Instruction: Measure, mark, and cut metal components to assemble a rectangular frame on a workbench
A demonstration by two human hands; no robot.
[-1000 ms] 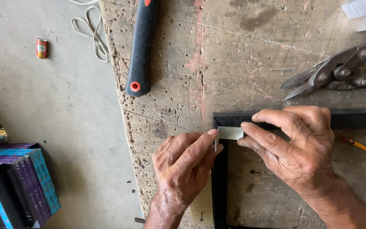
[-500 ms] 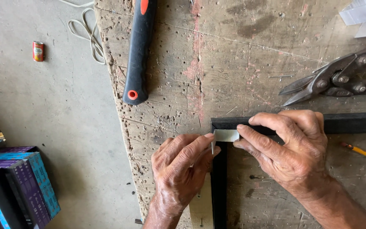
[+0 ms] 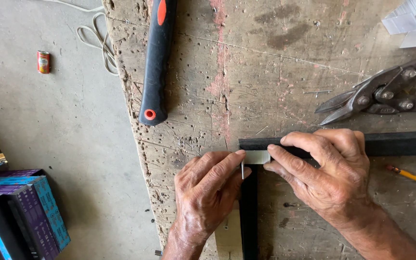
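Beside the right hand [image 3: 331,178] lie snips [image 3: 381,94] and a pencil [image 3: 412,177].

Up top we see a hammer's black rubber handle with red accents [image 3: 155,72] lying on the scarred, nail-pocked wooden workbench [image 3: 266,62]. At right we spot grey metal tin snips [image 3: 376,94], white paper scraps [image 3: 408,21] in the corner, a yellow pencil [image 3: 412,177] below. On the concrete floor [image 3: 49,125]: a small red can [image 3: 43,61], a looped white cord [image 3: 97,38], purple-and-teal boxes [image 3: 22,212].
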